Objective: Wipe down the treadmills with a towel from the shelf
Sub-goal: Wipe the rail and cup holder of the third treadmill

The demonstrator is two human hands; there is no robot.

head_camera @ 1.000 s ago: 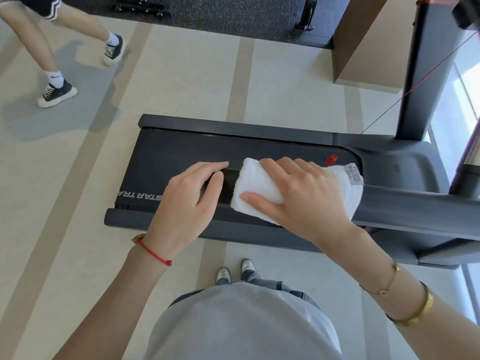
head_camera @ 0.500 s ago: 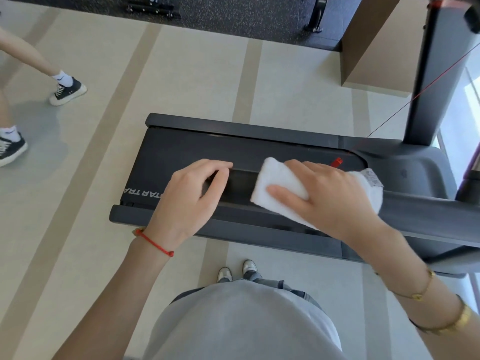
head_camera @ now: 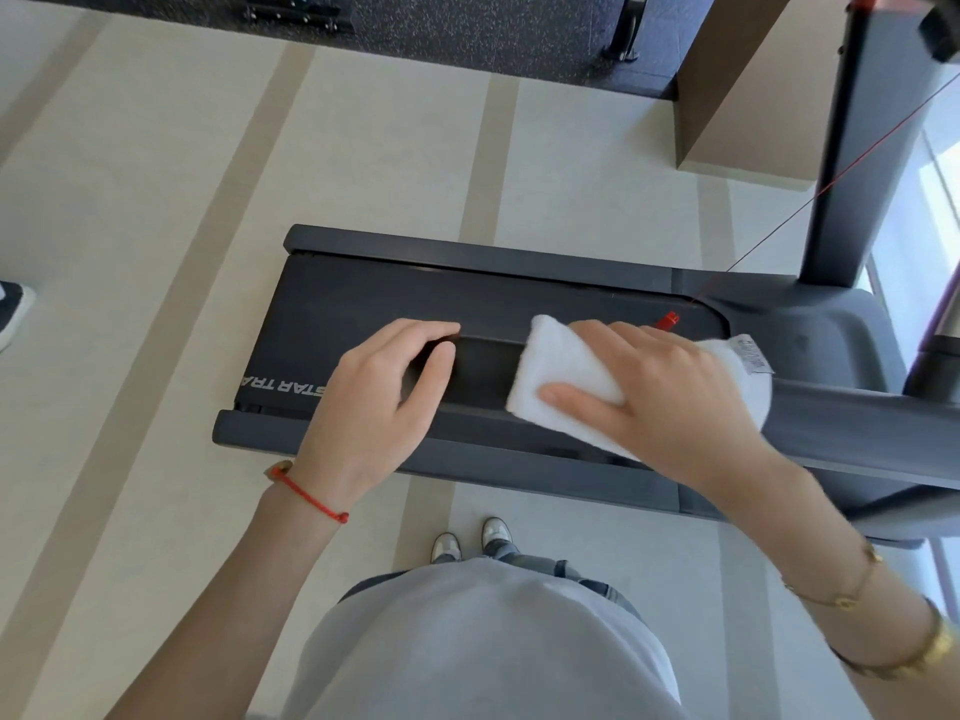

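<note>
My right hand presses a folded white towel onto the treadmill handrail, fingers curled over it and thumb along its near edge. At nine o'clock of the towel, my left hand grips the same rail — fingers wrapped over, thumb alongside — just apart from the cloth.

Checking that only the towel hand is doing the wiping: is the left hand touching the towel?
Apart. The head view shows a stretch of bare dark handrail between the left hand and the white towel under the right hand.
</note>
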